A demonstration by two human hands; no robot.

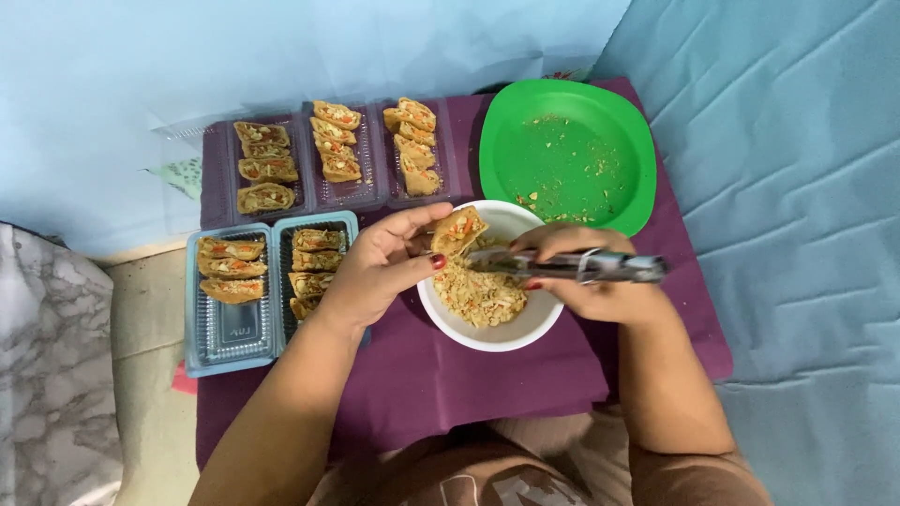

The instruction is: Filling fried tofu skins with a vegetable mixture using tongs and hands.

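My left hand (384, 262) holds a stuffed fried tofu pocket (457, 230) over the white bowl (480, 337). The bowl holds a chopped filling (473, 295) of pale shreds with orange bits. My right hand (592, 286) grips a pair of metal tongs (572, 266), whose tips point left at the pocket, just above the filling. Both hands meet over the bowl's upper half.
A green plate (567, 155) with crumbs sits behind the bowl. Clear plastic trays (339, 150) with several filled pockets line the back left. Two more trays (230, 314) lie at the left, partly filled. All rest on a purple mat (450, 384) on blue cloth (797, 234).
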